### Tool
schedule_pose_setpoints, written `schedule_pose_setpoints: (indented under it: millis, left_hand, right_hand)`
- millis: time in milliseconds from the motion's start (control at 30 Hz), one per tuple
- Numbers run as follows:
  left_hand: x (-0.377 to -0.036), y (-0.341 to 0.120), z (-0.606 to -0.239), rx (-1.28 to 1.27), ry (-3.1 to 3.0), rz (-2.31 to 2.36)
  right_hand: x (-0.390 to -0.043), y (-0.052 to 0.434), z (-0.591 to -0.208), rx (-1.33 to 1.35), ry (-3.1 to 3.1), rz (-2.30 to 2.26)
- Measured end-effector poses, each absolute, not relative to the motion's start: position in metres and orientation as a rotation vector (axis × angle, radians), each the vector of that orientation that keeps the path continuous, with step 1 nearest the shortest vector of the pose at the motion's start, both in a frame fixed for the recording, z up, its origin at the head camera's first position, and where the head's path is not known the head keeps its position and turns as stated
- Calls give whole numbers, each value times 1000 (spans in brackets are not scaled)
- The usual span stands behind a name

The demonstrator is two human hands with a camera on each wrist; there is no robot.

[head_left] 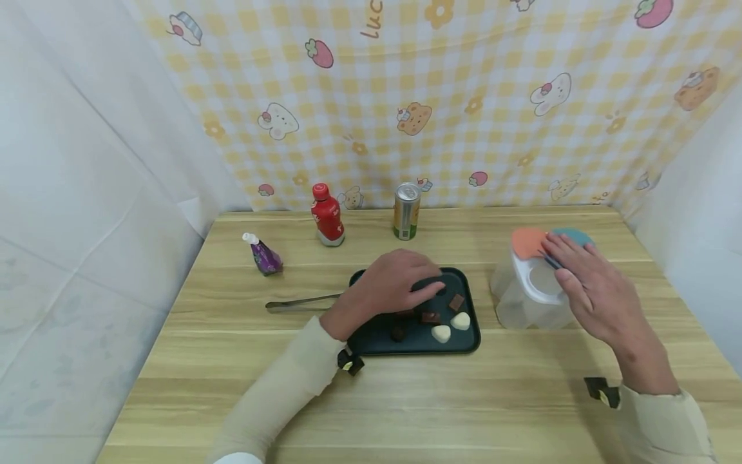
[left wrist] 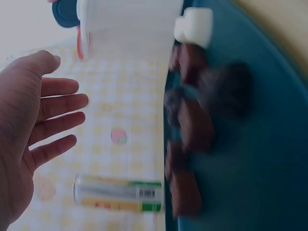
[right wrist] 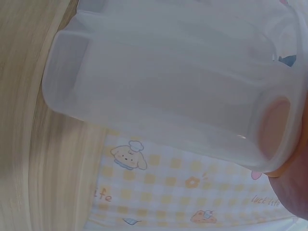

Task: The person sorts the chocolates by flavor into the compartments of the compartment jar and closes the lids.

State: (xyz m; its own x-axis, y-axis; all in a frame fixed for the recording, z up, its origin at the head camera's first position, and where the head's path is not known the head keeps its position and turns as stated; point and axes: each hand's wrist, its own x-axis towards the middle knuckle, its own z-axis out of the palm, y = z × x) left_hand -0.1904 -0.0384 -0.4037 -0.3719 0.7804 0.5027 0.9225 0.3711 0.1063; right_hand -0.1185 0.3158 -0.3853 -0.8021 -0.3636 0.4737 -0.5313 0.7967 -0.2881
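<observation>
My left hand [head_left: 394,283] hovers over a dark tray [head_left: 371,345] with its fingers extended and nothing in them; the left wrist view shows the same hand [left wrist: 24,115] with fingers spread apart. On the tray lie brown chocolate pieces [head_left: 456,302], dark round lumps [head_left: 397,334] and two white pieces [head_left: 442,333]. To the right stands a translucent plastic container [head_left: 516,303] with an orange flap [head_left: 527,243], a teal flap [head_left: 574,236] and a round opening on top. My right hand [head_left: 605,293] lies across the top, fingers straight over the flaps. The right wrist view shows the container's side [right wrist: 168,86].
A pair of metal tongs [head_left: 290,303] reaches out from the tray's left side. Behind stand a red bottle [head_left: 328,218] and a can [head_left: 407,212]. A purple pouch with a white cap [head_left: 266,259] lies at the left. A checked cloth [head_left: 371,129] hangs at the table's back.
</observation>
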Motion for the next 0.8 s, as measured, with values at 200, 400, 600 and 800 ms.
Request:
schedule_pose_setpoints:
  millis: [200,400,600,800]
  left_hand:
    - [-182,-77,-412,-1402,-2328,-504]
    - [-176,-112,-420,-1328,-2383,-471]
    - [-169,-145,-424,-1254,-2468,-395]
    - [-162,-173,-426,-1178,-2602,-372]
  right_hand:
    - [-117,317,-386,664,-2576,582]
    - [-116,316,-385,658,-2591,582]
    - [-115,315,-384,650,-2600,574]
    - [-116,315,-385,657,-2587,582]
